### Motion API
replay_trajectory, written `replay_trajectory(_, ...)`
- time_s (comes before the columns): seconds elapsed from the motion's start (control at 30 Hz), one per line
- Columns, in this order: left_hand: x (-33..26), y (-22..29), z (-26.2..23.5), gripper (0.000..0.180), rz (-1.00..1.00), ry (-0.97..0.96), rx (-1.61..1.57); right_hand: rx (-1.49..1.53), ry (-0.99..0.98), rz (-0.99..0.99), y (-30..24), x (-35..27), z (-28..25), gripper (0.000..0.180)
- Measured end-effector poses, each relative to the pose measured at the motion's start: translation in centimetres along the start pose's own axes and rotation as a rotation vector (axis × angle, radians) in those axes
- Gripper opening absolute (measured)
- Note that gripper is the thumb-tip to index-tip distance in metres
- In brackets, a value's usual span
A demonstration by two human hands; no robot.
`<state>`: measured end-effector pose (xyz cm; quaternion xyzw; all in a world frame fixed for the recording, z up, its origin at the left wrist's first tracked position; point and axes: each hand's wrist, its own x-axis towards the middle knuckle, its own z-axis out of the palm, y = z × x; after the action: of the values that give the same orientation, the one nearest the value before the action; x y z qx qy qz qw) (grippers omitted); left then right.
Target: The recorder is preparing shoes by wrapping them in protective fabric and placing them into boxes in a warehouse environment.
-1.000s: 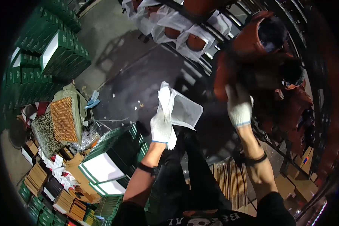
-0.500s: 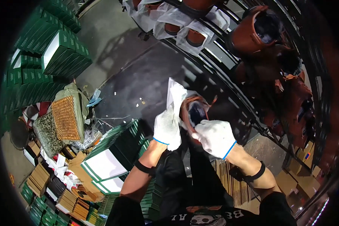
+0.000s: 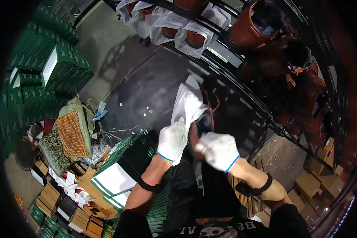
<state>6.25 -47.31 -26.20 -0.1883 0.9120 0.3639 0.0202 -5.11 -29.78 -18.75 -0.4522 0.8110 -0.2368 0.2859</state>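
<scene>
A white translucent bag point(image 3: 185, 104) stands up from my left hand point(image 3: 171, 139), whose gloved fingers are closed round it. Just right of the bag is a brown leather boot point(image 3: 194, 139), its dark-lined opening facing up and a thin strap curling above it. My right hand point(image 3: 219, 150), in a white glove with a blue cuff, has its curled fingers on the near rim of the boot. Part of the bag overlaps the boot's far side. The boot's lower part is hidden by the hands and the bag.
A black rack point(image 3: 242, 93) on the right carries brown boots point(image 3: 246, 27), some in white bags point(image 3: 196, 35). Green shoeboxes point(image 3: 55, 71) are stacked at left, with more boxes point(image 3: 115, 176) nearer. A beaded cushion point(image 3: 72, 134) lies left; cardboard boxes point(image 3: 307, 184) stand lower right.
The bag has shifted toward the boot and spread over its far edge. My right hand has moved slightly left and down along the rim, and my left hand slightly left and down.
</scene>
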Motion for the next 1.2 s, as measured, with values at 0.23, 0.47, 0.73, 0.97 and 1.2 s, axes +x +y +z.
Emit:
replay_trajectory(0.23, -1.0, -0.9, -0.7, 0.022, -0.153, -0.140, -0.237, 0.094, 0.093, 0.019, 0.3, 0.0, 0.3, 0.027)
replay_trajectory(0.47, -4.0, 0.2, 0.3, 0.011, -0.180, -0.016, -0.504, 0.731, 0.632, 0.602, 1.7, -1.0, 4.3, 0.023)
replay_trajectory(0.73, 1.7, 1.2, 1.9, 0.032, -0.135, 0.150, -0.436, -0.487, 0.943, 0.098, 10.9, 6.7, 2.4, 0.014)
replay_trajectory(0.97, 4.6, -3.2, 4.9, 0.024, -0.185, 0.188, -0.328, 0.259, 0.358, 0.234, 5.1, 7.2, 4.4, 0.029)
replay_trajectory(1.2, 2.1, -1.2, 3.3, 0.039, -0.264, 0.109, -0.556, -0.130, 0.484, 0.223, 16.2, -1.8, 1.9, 0.075)
